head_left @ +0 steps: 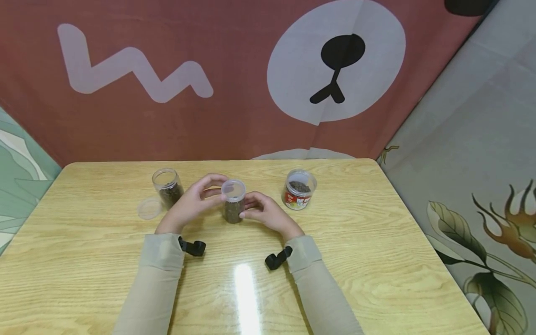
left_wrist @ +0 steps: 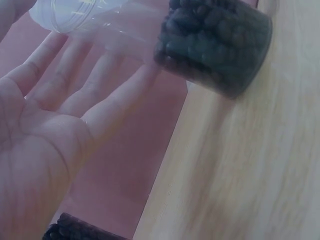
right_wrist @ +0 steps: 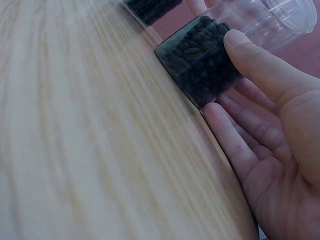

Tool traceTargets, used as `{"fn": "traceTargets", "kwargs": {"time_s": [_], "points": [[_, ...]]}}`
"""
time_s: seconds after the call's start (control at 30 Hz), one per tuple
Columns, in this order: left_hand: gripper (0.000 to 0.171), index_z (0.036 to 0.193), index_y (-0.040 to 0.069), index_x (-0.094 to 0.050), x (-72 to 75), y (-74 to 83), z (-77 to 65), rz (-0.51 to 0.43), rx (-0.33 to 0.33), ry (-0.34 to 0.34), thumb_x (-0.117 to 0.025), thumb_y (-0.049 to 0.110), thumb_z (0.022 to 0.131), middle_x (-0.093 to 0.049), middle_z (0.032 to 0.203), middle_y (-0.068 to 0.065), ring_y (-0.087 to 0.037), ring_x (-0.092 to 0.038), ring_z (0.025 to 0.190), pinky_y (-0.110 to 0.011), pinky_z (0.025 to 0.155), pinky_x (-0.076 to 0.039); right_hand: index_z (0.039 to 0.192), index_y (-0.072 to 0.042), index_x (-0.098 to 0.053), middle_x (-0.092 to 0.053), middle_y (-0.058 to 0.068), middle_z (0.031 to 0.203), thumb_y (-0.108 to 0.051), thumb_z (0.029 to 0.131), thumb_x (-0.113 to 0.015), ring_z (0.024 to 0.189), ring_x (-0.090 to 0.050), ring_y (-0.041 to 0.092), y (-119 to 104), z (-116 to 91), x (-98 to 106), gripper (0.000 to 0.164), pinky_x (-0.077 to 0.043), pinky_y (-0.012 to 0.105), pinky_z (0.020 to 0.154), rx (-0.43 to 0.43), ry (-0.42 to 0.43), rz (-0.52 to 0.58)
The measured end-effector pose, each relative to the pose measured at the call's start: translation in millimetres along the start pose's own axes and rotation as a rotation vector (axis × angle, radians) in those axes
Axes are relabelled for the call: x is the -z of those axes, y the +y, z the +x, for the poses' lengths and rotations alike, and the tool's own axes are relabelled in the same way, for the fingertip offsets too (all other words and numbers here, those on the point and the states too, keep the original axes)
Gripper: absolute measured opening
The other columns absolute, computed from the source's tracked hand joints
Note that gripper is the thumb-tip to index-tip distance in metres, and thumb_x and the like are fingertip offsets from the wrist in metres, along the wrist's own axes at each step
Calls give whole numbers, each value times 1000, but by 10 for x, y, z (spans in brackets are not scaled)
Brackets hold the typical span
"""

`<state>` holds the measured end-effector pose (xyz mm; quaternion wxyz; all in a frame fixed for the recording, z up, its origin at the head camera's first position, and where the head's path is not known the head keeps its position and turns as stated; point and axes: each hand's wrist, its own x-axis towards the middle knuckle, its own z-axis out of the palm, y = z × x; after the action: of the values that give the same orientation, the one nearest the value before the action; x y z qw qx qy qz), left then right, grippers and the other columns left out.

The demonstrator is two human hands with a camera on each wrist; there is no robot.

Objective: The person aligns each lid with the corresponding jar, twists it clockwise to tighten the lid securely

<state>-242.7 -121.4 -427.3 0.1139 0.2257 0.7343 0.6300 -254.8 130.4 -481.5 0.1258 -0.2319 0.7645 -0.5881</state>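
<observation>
A clear jar point(head_left: 233, 211) part-filled with dark beans stands upright on the table, with a translucent lid point(head_left: 233, 190) on its mouth. My left hand point(head_left: 194, 202) holds the jar's top from the left, thumb and fingers around the lid. From the right, my right hand point(head_left: 270, 214) grips the lower body; in the right wrist view the thumb point(right_wrist: 250, 52) lies across the jar's side point(right_wrist: 195, 65) at bean level. The left wrist view shows the left fingers point(left_wrist: 107, 82) along the jar's clear upper wall.
Left of the hands stands an open jar point(head_left: 169, 190) of dark beans, beside a loose clear lid point(head_left: 149, 208) lying flat. To the right is an open, wider tub point(head_left: 299, 190) with a red label and dark contents. A printed cloth point(head_left: 234, 125) hangs behind the wooden table point(head_left: 368, 260).
</observation>
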Motion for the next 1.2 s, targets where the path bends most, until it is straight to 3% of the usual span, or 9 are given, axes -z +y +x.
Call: {"fn": "traceTargets", "kwargs": {"time_s": [0.27, 0.4, 0.63, 0.87, 1.2], "points": [[45, 148, 11, -50, 17, -14, -14, -23, -38, -30, -59, 20, 105, -53, 146, -10, -26, -54, 132, -37, 104, -50, 127, 1, -62, -65, 14, 120, -2, 92, -75, 110, -62, 25, 1, 1, 1, 38, -51, 36, 99, 1, -2, 4], [46, 149, 7, -46, 7, 2, -3, -20, -56, -21, -57, 19, 106, -52, 143, -16, -31, -55, 130, -39, 103, -51, 126, 1, -62, -65, 14, 120, -2, 92, -74, 109, -62, 25, 7, 1, 2, 37, -51, 36, 98, 4, 0, 5], [46, 140, 13, -44, -20, 27, 16, -7, 10, 17, -67, 22, 100, -49, 141, -12, -33, -54, 129, -39, 99, -53, 126, 1, -63, -65, 14, 120, -2, 91, -75, 109, -62, 24, -5, 6, 2, 37, -51, 36, 98, 9, 4, 3], [48, 135, 11, -46, -36, 28, 20, -9, 11, 27, -73, 17, 96, -50, 138, -12, -33, -55, 129, -34, 95, -55, 126, 0, -63, -65, 13, 120, -2, 91, -75, 109, -62, 23, 5, 4, 3, 37, -51, 36, 99, 7, 1, -3], [43, 140, 16, -52, 1, -10, 21, 12, 0, 6, -68, 22, 100, -53, 138, -9, -30, -55, 130, -45, 101, -52, 127, 0, -63, -65, 14, 121, -2, 91, -75, 110, -62, 25, 11, 7, 6, 38, -51, 36, 99, 10, 2, 4]]}}
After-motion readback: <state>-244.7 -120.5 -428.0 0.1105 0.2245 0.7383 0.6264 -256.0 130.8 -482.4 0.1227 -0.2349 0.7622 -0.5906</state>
